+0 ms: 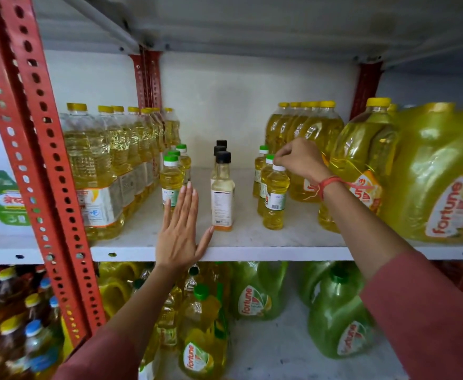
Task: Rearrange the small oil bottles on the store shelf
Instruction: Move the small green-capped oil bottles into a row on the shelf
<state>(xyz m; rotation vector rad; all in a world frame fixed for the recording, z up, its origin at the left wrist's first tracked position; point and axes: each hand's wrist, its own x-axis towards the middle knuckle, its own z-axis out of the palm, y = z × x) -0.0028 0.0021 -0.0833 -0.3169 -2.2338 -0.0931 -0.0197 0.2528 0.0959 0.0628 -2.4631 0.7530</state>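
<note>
Three rows of small oil bottles stand on the white shelf point(252, 250). The left row point(171, 179) has green caps. The middle row point(222, 193) has black caps and pale oil. The right row point(275, 198) has a white-capped bottle in front and green caps behind. My left hand point(179, 231) is flat and open with fingers straight, its fingertips against the front left bottle and its thumb near the base of the front black-capped bottle. My right hand point(299, 157) pinches the white cap of the front right bottle.
Tall yellow-capped oil bottles point(101, 165) line the left side, and larger ones point(307, 133) stand at the back right. Big Fortune jugs point(438, 182) crowd the right. A red perforated upright point(33, 149) stands at left. More jugs point(255, 292) fill the lower shelf.
</note>
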